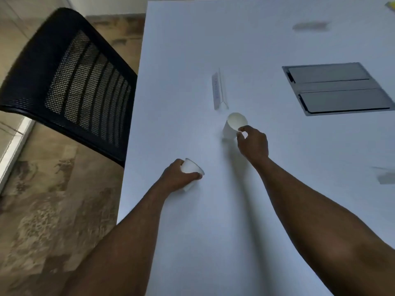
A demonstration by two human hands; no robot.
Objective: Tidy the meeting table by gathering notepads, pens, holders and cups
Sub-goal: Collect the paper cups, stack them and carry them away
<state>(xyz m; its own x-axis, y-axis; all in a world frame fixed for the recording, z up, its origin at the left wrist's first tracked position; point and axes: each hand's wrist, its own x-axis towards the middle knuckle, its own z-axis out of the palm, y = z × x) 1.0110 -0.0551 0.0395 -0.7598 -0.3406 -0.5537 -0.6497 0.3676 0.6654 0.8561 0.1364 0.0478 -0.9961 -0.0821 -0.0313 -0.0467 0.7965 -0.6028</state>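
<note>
Two plain white cups [234, 124], unlabelled, in hands; holder's [218, 90] print unreadable.

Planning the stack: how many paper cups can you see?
2. One cup is gripped in the left hand; the other is pinched at its rim by the right hand. None hidden, apparently.
</note>
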